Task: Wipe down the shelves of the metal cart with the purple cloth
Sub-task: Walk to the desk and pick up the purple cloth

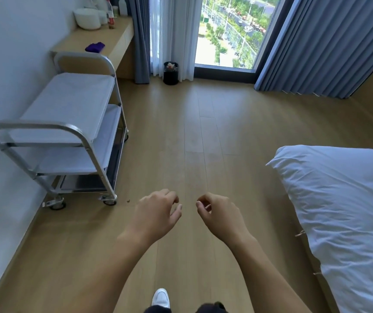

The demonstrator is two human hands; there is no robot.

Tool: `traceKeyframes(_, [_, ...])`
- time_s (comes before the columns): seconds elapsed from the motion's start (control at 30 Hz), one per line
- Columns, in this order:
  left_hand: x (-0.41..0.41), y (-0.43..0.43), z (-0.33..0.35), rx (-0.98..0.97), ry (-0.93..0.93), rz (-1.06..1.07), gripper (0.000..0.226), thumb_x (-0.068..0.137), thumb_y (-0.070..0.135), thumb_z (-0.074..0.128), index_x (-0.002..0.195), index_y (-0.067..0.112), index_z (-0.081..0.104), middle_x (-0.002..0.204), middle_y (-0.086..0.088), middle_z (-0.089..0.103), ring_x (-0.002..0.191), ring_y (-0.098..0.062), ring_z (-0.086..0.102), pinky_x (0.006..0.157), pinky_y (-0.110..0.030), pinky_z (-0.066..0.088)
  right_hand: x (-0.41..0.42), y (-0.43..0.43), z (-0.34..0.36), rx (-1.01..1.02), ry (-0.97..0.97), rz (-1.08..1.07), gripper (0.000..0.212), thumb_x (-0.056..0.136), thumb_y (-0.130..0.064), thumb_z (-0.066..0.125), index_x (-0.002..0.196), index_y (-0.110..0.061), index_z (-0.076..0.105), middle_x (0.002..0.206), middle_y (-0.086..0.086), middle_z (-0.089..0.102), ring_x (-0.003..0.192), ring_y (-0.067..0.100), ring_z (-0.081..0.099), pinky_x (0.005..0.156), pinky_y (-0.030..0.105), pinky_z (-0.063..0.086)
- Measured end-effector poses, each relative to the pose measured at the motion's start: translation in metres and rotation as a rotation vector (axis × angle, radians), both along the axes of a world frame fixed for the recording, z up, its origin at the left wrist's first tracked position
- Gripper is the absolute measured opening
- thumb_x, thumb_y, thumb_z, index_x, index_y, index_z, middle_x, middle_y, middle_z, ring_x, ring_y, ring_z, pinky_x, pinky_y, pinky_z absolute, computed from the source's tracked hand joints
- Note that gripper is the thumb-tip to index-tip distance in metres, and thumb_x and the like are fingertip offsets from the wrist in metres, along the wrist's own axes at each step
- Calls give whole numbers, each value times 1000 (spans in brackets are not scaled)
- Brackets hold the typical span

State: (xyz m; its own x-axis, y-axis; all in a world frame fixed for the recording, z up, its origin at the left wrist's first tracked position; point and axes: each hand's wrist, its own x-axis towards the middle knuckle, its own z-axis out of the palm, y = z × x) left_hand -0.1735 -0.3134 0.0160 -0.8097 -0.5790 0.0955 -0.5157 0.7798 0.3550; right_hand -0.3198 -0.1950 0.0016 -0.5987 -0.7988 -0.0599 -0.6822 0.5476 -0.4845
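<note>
The purple cloth [95, 46] lies out of reach as the person's left hand [156, 211] and right hand [219, 215] hover close together above the wooden floor [203, 132], fingers loosely curled and holding nothing. To their left, along the wall, stands the metal cart [45, 128]: a steel tube frame on castors [58, 204], two pale upper shelves and a darker bottom shelf, largely hidden beneath them. The cloth sits bunched on a wooden desk [118, 39] just beyond the cart's far handle, well apart from both hands.

Reaching across the cart for the cloth could set it rolling on its castors. A careless grab might also disturb the bowls [87, 18] and bottle [110, 13] farther along the desk. With the cart close to the wall, the wall-side edges and the shadowed lower shelves are likely to be missed.
</note>
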Motion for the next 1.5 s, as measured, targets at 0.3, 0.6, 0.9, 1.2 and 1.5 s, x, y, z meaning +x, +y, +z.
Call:
traceKeyframes(0.3, [-60, -89, -13, 35, -34, 37, 26, 93, 44, 46, 101, 25, 62, 98, 11, 62, 87, -10, 61, 74, -31, 52, -65, -103, -16, 23, -39, 45, 20, 93, -41, 50, 98, -30, 66, 90, -16, 69, 83, 4, 64, 70, 28, 53])
traceKeyframes(0.6, [-191, -199, 1, 65, -42, 94, 25, 93, 43, 49, 104, 25, 62, 102, 10, 63, 90, -10, 61, 77, -33, 53, -209, -232, -8, -26, -34, 47, 21, 92, -40, 52, 95, -26, 68, 89, -10, 71, 83, 14, 67, 73, 33, 55])
traceKeyframes(0.9, [-306, -273, 15, 42, -37, 177, 21, 92, 44, 49, 96, 28, 61, 97, 13, 63, 86, -8, 60, 73, -30, 51, -330, -311, 14, -42, -81, 86, 21, 93, -38, 50, 95, -26, 67, 90, -11, 70, 84, 13, 66, 75, 34, 55])
traceKeyframes(1.2, [-386, -331, -8, 71, -74, 162, 20, 91, 45, 50, 95, 29, 61, 97, 14, 63, 86, -7, 60, 66, -26, 42, -401, -350, -3, 75, -105, 73, 23, 92, -41, 50, 98, -27, 67, 94, -10, 70, 89, 15, 66, 79, 35, 55])
traceKeyframes(1.5, [-466, -436, -25, 82, -51, 134, 19, 89, 46, 51, 91, 30, 60, 93, 14, 62, 83, -10, 60, 64, -26, 37, -472, -452, -6, 129, -51, 61, 22, 92, -41, 50, 99, -28, 67, 96, -10, 71, 90, 16, 66, 78, 33, 54])
